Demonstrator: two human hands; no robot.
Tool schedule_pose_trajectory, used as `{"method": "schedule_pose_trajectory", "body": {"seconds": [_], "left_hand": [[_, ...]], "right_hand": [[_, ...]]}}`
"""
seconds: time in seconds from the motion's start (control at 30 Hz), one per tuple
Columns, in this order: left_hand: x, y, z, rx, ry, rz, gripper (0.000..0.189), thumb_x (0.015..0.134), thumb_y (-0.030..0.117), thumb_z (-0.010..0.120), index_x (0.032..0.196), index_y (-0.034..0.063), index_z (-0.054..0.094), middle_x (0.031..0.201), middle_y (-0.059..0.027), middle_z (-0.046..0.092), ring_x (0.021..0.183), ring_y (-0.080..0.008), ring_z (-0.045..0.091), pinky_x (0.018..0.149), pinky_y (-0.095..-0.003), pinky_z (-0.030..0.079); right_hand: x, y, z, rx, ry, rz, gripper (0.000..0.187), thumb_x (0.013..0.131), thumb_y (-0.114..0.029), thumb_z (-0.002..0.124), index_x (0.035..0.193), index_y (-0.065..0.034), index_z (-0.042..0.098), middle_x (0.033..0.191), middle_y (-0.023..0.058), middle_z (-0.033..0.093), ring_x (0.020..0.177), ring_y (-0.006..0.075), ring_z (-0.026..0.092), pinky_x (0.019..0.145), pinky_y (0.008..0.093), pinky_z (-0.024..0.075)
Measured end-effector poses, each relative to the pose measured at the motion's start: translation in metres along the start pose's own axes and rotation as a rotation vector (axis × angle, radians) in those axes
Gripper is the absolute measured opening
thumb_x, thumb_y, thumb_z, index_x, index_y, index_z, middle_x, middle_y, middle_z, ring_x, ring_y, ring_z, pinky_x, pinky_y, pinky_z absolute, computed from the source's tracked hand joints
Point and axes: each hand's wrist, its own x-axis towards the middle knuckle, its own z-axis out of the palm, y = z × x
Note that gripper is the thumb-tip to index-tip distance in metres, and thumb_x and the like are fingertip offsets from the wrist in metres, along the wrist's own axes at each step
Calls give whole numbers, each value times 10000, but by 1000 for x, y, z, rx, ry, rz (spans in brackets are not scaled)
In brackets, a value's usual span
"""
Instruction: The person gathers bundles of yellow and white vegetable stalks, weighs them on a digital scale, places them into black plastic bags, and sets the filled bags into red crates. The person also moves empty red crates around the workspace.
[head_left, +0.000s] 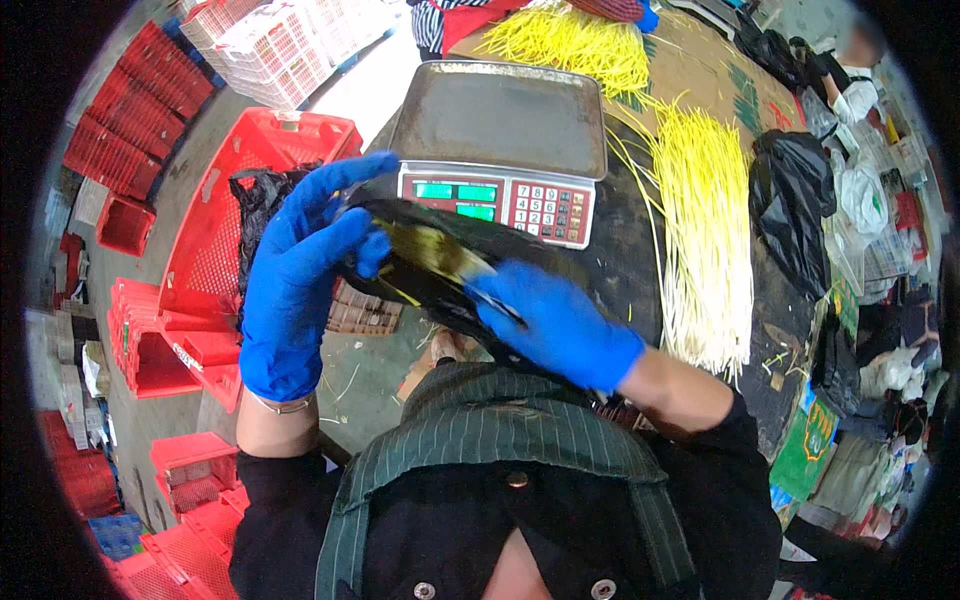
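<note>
My left hand (292, 247), in a blue glove, grips one end of a black plastic bag (454, 311). Through the bag's opening or its film shows a yellow bundle (431, 251), apparently of long stems. My right hand (555, 322), gloved in blue and motion-blurred, is closed on the bag's other end. The bag hangs tilted in front of my apron, before a digital weighing scale (551, 206) with lit green displays. Its metal pan (499, 112) bears nothing. Right of the scale, long yellow-white stems (701, 247), like yellow chives, lie in a bundle on the dark table (630, 292).
A red plastic crate (199, 262) holding a black bag (262, 199) stands at left. Another yellow pile (570, 45) lies on cardboard (697, 67), beside a person's sleeve (611, 7). Black plastic bags (795, 202) lie right. White crates (277, 56) stand beyond; another person (855, 97) is upper right.
</note>
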Motion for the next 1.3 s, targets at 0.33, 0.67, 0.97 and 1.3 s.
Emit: {"method": "schedule_pose_trajectory", "body": {"seconds": [0.33,0.67,0.97,1.3], "left_hand": [[-8,70,22,264,14,548,379,922,232,486,1165,-46,572,1109,-158,626,588,-50,423,526,-169,321],[-13,53,17,-36,109,341,521,926,216,481,1350,-73,386,1194,-168,573,873,-110,584,584,-163,424],[27,70,-107,-228,-134,497,485,986,115,350,1450,10,254,1309,-181,529,960,-118,651,566,-122,485],[23,62,-5,-103,124,487,504,909,108,483,1382,-16,359,1225,-127,553,956,-81,581,632,-144,463]], "right_hand": [[42,67,58,21,143,298,452,933,-377,517,1236,-44,551,1159,179,600,1031,334,579,901,415,462],[25,17,-71,-498,354,209,459,771,-242,682,1211,-134,614,1023,150,619,907,326,593,759,426,471],[-114,33,-234,193,472,575,226,837,-110,595,1025,-9,671,867,50,667,785,104,601,720,238,484],[-126,-9,-249,848,982,282,181,813,-58,585,979,-36,654,995,87,672,868,167,620,784,272,482]]}}
